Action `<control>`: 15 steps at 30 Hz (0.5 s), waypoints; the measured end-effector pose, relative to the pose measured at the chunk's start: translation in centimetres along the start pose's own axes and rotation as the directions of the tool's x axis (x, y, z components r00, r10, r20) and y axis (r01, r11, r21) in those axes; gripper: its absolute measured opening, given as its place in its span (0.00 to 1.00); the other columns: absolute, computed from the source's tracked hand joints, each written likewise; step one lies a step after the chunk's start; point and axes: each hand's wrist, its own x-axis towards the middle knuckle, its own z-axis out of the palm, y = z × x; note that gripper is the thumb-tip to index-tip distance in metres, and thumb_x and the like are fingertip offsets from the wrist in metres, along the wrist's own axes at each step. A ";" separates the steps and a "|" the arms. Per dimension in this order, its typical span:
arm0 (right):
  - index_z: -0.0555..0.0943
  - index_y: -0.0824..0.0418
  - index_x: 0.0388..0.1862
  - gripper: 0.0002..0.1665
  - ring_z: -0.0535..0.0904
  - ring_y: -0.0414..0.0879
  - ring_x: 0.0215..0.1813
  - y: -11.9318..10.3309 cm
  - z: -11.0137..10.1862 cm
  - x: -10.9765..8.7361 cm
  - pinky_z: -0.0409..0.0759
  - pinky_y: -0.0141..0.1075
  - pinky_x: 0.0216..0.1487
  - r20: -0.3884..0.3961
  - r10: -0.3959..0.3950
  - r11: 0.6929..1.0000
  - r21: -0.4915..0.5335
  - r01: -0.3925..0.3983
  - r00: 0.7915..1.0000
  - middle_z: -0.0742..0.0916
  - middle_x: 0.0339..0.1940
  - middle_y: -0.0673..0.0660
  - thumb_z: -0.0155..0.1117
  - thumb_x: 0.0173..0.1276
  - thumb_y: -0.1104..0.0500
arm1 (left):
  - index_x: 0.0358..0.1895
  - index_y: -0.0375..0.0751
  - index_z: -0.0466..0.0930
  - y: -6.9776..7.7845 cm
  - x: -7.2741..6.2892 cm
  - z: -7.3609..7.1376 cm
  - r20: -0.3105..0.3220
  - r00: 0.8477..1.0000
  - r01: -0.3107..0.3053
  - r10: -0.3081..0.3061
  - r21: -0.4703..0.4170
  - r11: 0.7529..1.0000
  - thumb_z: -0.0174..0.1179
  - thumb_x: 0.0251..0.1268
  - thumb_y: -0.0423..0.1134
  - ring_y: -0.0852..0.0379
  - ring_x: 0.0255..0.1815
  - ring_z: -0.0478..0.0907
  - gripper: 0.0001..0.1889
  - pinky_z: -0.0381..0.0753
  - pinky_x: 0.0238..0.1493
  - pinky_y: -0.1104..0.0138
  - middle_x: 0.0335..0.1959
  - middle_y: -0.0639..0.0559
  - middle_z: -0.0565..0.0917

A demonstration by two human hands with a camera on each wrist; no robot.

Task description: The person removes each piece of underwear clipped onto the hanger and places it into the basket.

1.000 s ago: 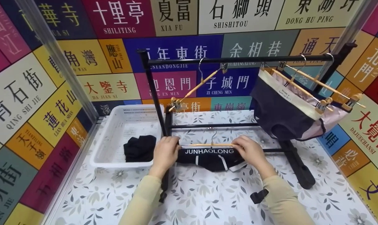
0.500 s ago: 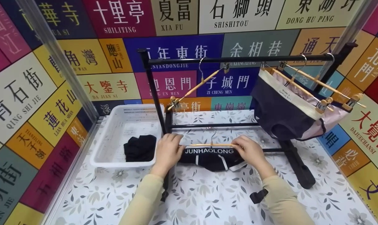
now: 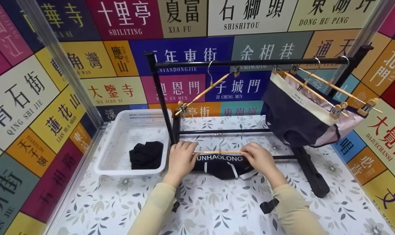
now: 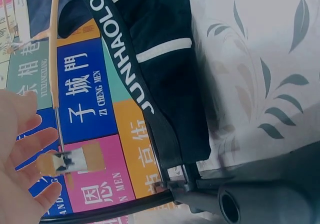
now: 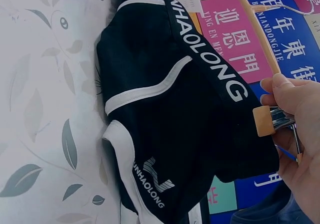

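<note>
Reading “UNHAOLONG”, black briefs (image 3: 228, 167) sit just below a hanger (image 3: 224, 152), head view. Left wrist: left hand (image 4: 11, 156), fingers loosely parted around a clip (image 4: 75, 160); panel (image 4: 87, 87) “ZI CHENG MEN”. Right wrist: right hand (image 5: 306, 119) pinching the hanger near the waistband's (image 5: 207, 59) “HAOLONG”.

Bg: 3 walls. Back wall (image 3: 184, 29), L wall (image 3: 17, 94) + R wall (image 3: 385, 130) all covered w/ multicolour sign-style panels, Chinese chars + caps (e.g. SHILITING, XIA FU, SHISHITOU). Shiny strip (image 3: 61, 58) up L corner, similar on R. Bench (image 3: 217, 209): white w/ grey leaf print, runs back to wall. Lighting approx even, fairly bright.
</note>
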 end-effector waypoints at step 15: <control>0.84 0.52 0.33 0.02 0.80 0.45 0.37 -0.5 0.1 -0.2 0.78 0.45 0.39 0.015 0.036 0.999 0.009 -0.036 0.999 0.83 0.36 0.46 0.70 0.64 0.59 | 0.50 0.47 0.85 1.2 -0.3 0.8 -0.055 0.998 -0.023 0.023 0.001 1.000 0.66 0.63 0.44 0.47 0.46 0.80 0.14 0.71 0.52 0.52 0.42 0.52 0.87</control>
